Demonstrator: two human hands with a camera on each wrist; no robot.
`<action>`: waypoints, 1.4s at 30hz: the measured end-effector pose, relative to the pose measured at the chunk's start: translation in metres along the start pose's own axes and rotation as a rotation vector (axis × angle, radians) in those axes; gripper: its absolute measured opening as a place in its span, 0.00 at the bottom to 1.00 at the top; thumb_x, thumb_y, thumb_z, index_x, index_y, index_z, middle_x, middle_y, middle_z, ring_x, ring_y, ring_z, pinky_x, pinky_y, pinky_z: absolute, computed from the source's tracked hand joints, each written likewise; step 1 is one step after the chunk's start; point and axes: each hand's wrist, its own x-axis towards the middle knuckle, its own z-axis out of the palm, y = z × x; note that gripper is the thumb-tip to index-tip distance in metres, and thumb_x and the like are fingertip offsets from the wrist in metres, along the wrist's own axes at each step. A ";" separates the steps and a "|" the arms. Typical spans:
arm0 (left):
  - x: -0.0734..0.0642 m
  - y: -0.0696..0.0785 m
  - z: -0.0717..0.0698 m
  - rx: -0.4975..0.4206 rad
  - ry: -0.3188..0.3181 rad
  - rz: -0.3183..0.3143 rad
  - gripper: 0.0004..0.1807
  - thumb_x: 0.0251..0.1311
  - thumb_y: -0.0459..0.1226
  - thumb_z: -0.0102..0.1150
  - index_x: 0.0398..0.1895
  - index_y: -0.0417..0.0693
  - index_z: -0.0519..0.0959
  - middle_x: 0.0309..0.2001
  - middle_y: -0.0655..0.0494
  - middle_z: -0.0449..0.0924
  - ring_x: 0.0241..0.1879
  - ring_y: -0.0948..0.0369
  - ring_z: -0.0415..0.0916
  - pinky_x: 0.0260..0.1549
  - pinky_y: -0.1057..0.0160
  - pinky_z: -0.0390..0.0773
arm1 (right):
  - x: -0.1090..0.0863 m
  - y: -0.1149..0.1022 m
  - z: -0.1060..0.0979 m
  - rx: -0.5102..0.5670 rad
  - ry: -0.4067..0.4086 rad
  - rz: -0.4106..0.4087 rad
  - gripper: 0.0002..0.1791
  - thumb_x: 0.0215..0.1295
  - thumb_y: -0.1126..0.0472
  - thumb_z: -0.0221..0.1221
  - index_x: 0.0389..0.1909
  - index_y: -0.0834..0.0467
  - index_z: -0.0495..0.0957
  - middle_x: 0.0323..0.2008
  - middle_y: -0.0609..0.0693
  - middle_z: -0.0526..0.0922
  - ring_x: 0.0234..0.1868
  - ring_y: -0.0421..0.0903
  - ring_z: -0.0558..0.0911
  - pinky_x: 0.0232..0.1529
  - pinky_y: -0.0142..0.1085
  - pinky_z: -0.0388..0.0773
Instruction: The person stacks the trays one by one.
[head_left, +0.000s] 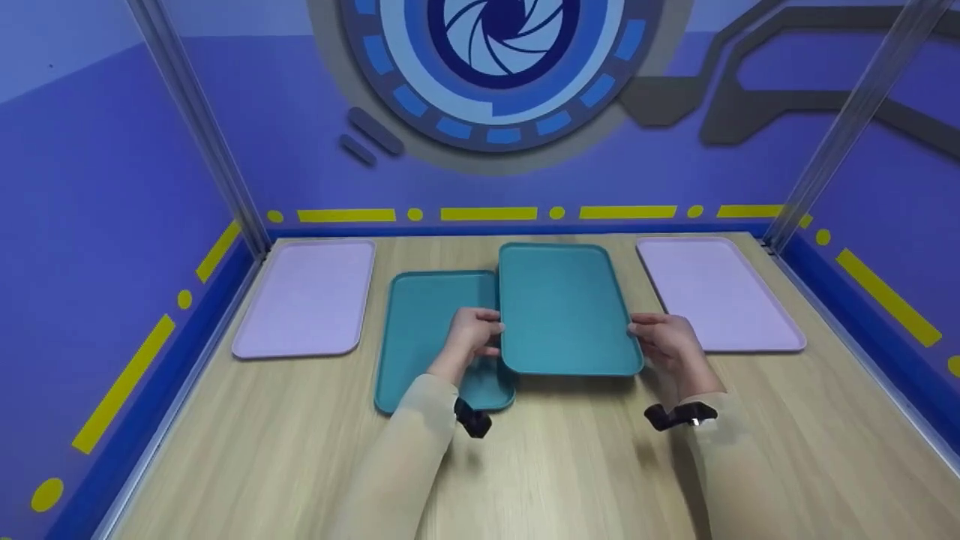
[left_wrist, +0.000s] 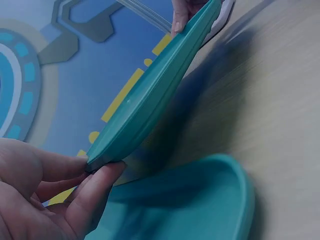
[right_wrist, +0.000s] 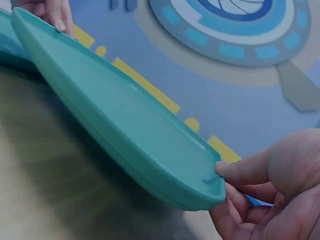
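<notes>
Evidently, in the head view the left hand [head_left: 472,330] and right hand [head_left: 667,337] hold the raised teal tray [head_left: 570,311] by its long sides above the wooden table [head_left: 562,465], partly hiding a second teal tray [head_left: 424,322]; a two-handed carry seems in hand. The left wrist view shows thumb and fingers pinching its edge; the right wrist view, a matching pinch; the next move likely calls for level hands.

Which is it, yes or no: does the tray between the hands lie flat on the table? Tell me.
No, the left hand and right hand hold the teal tray raised, its shadow on the wooden table below.
</notes>
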 end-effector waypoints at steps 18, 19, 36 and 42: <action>-0.029 -0.017 -0.085 0.031 0.104 0.009 0.21 0.70 0.31 0.59 0.66 0.40 0.78 0.64 0.39 0.79 0.61 0.47 0.80 0.37 0.61 0.88 | -0.013 -0.004 0.088 0.165 -0.030 -0.131 0.24 0.71 0.70 0.60 0.65 0.74 0.72 0.53 0.59 0.82 0.44 0.40 0.82 0.48 0.30 0.83; -0.030 -0.018 -0.090 0.032 0.106 0.010 0.21 0.70 0.31 0.58 0.66 0.39 0.78 0.64 0.38 0.79 0.61 0.47 0.80 0.37 0.60 0.88 | -0.014 -0.005 0.093 0.162 -0.030 -0.128 0.23 0.71 0.70 0.60 0.65 0.73 0.73 0.53 0.59 0.81 0.44 0.40 0.82 0.49 0.31 0.83; -0.052 -0.036 -0.157 0.140 0.165 -0.044 0.22 0.70 0.29 0.56 0.66 0.35 0.76 0.63 0.35 0.78 0.58 0.49 0.79 0.40 0.60 0.87 | -0.020 -0.014 0.169 0.114 -0.030 -0.153 0.18 0.69 0.71 0.61 0.58 0.69 0.80 0.51 0.62 0.84 0.41 0.44 0.84 0.48 0.39 0.86; -0.050 -0.045 -0.162 0.204 0.189 -0.062 0.21 0.70 0.29 0.54 0.65 0.33 0.76 0.61 0.34 0.79 0.50 0.52 0.83 0.42 0.59 0.87 | -0.020 -0.010 0.184 0.079 -0.011 -0.129 0.17 0.68 0.71 0.62 0.57 0.66 0.82 0.48 0.59 0.86 0.38 0.43 0.84 0.42 0.36 0.86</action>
